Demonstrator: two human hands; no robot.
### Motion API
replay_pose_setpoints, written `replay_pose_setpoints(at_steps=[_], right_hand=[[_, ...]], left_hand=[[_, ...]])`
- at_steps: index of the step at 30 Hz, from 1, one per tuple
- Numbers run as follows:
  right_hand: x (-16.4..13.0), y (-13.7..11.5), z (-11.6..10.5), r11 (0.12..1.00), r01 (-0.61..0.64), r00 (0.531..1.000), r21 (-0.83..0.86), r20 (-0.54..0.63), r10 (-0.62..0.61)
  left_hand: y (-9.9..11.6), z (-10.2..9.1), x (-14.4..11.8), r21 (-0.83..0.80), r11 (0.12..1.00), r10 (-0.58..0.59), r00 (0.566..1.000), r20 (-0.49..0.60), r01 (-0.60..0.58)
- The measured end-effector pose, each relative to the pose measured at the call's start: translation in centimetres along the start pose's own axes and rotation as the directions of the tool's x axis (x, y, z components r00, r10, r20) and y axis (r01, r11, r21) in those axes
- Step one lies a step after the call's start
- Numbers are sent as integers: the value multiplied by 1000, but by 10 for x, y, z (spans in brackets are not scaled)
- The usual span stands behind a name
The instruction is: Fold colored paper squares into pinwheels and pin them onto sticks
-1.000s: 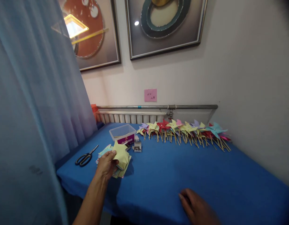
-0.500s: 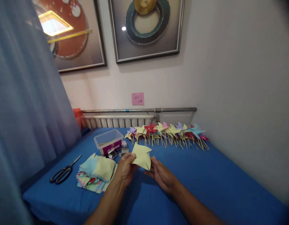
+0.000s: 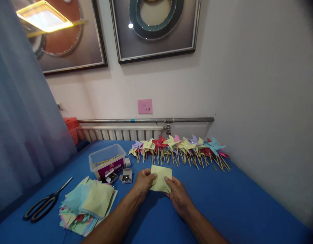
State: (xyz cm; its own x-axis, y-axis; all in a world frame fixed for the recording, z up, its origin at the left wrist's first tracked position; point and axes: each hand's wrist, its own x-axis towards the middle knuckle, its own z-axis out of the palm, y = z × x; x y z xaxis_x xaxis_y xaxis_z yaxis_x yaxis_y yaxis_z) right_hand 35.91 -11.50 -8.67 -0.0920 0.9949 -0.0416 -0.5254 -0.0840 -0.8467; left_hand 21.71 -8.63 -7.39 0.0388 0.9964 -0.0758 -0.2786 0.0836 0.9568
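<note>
A yellow paper square (image 3: 161, 179) is held up over the blue cloth between my two hands. My left hand (image 3: 143, 183) pinches its left edge, thumb on the front face. My right hand (image 3: 176, 194) grips the right edge, with the thumb also on the front. Cuts run in from the paper's corners, though they show only faintly now. Left of my left forearm lies a pile of coloured paper squares (image 3: 80, 200), yellow and light blue on top. Beyond my left hand sits a small open box of metal pins (image 3: 126, 177).
Black-handled scissors (image 3: 44, 205) lie at the left. A clear plastic tub (image 3: 105, 154) holding sticks stands behind the pile, beside another small box (image 3: 111, 177). Several finished paper pinwheels (image 3: 171, 144) on sticks line the back. A blue curtain (image 3: 24, 118) hangs at the left.
My right hand has closed on the paper's right edge, where it was beside it with fingers apart. The paper has turned to face me more squarely. The view has shifted slightly.
</note>
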Motion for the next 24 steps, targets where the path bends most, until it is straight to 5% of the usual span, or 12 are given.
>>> replay_pose_setpoints(at_steps=[9,19,24], right_hand=[[5,1,-6,996,-80,996,-50,43,82],[15,16,-18,984,-83,992,-156,-104,68],[9,7,-10,985,-84,996,-149,-52,77]], left_hand=[[-28,-14,6,-191,980,-55,998,39,61],[-19,-8,3,-161,982,-91,995,37,96],[-18,-8,3,-178,978,-109,994,24,112]])
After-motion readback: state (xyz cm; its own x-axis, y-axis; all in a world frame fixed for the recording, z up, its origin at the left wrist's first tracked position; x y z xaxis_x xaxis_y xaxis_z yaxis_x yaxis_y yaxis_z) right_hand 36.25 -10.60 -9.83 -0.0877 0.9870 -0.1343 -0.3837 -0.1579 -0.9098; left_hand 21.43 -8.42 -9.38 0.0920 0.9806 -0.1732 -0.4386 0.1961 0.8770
